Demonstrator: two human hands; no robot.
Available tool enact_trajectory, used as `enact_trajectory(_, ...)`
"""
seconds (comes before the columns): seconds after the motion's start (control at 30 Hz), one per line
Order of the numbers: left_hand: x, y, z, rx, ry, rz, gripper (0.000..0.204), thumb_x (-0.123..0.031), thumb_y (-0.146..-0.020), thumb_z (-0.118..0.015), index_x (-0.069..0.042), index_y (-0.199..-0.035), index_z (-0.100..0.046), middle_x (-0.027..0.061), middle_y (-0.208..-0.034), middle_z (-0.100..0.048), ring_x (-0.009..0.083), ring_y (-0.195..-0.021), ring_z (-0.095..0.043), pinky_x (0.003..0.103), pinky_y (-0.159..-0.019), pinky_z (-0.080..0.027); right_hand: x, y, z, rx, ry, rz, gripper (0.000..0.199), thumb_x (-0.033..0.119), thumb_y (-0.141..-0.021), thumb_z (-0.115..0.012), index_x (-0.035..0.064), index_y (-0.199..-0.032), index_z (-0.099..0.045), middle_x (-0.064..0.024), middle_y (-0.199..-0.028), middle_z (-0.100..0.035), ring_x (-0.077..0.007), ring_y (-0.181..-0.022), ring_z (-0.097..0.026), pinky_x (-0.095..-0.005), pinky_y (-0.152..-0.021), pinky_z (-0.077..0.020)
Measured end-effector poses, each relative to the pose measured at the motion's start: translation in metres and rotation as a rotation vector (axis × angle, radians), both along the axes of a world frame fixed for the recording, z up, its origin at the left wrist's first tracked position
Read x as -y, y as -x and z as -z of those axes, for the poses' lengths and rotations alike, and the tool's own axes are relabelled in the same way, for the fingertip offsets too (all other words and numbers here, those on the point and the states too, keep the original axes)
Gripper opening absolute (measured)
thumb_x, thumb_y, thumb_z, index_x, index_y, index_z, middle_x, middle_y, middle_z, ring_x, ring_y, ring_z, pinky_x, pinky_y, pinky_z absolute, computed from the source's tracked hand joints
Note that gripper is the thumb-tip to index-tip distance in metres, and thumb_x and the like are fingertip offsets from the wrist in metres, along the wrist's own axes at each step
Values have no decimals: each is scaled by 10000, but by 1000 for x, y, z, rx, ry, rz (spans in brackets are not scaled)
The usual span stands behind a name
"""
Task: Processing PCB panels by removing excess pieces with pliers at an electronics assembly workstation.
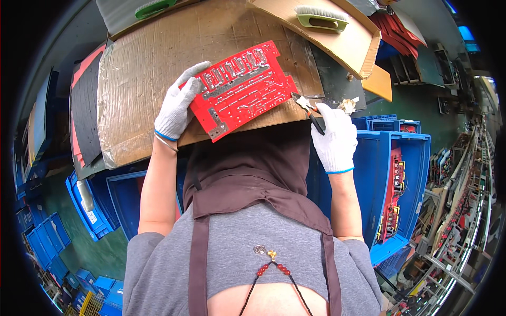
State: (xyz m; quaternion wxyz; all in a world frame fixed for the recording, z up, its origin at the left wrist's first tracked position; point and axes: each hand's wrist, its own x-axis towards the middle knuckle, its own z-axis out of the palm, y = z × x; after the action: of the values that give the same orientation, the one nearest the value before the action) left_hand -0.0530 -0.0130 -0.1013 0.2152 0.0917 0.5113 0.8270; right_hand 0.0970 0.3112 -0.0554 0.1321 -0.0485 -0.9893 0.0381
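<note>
A red circuit board [242,87] is held up at a tilt over the cardboard-covered table, its soldered side facing me. My left hand [179,102], in a white knit glove, grips the board by its left edge, thumb on the face. In my gloved right hand [336,134] is a pair of cutting pliers [310,111] with dark and orange handles. Their jaws point at the board's right edge, close to it or touching; I cannot tell which. Solder lumps and silvery strips cover much of the board's face.
A brush with a green handle [322,20] lies in a cardboard tray [337,45] at the back right. Blue bins flank me; the right bin [379,158] holds red boards with components. Black and red sheets [87,105] cover the table's left end.
</note>
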Motion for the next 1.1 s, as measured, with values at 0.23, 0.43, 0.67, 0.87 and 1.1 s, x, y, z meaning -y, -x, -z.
enact_trajectory(0.23,-1,0,-2,-4,16,-3,523,-269,-1067,-636,9,-1494,-518,137,-1397,-632,186,-1238,-632,353,-1087,-518,-3,-4,12,-65,385,79,368,109,-856,-784,69,-1213,-706,-156,-1092,-725,-328,-983,-729,-384,-880,-579)
enact_trajectory(0.43,0,0,-2,9,1,6,517,-264,-1073,-625,9,-1498,-512,138,-1395,-633,189,-1239,-632,352,-1084,-519,-16,-10,13,-164,355,204,378,144,-895,-777,54,-1252,-691,-154,-1123,-725,-293,-979,-732,-361,-886,-575)
enact_trajectory(0.67,-1,-3,-5,22,-14,-11,504,-273,-1075,-621,14,-1477,-521,137,-1357,-650,179,-1223,-635,348,-1078,-521,-5,-6,16,-113,390,172,456,207,-939,-752,60,-1354,-634,-188,-1226,-693,-346,-1056,-715,-393,-950,-552)
enact_trajectory(0.87,-2,0,-6,-13,60,-19,505,-308,-1077,-612,11,-1460,-529,135,-1325,-662,174,-1180,-656,341,-1042,-546,4,28,7,-20,555,105,453,207,-993,-691,11,-1390,-592,-181,-1203,-711,-264,-1072,-699,-356,-978,-529)
enact_trajectory(1.1,1,4,-6,-157,366,-80,520,-396,-1097,-561,-5,-1440,-564,113,-1323,-669,156,-1158,-667,332,-1017,-555,17,69,34,9,850,-145,463,89,-974,-676,-37,-1405,-566,-139,-1258,-685,-160,-1159,-643,-319,-1044,-492)
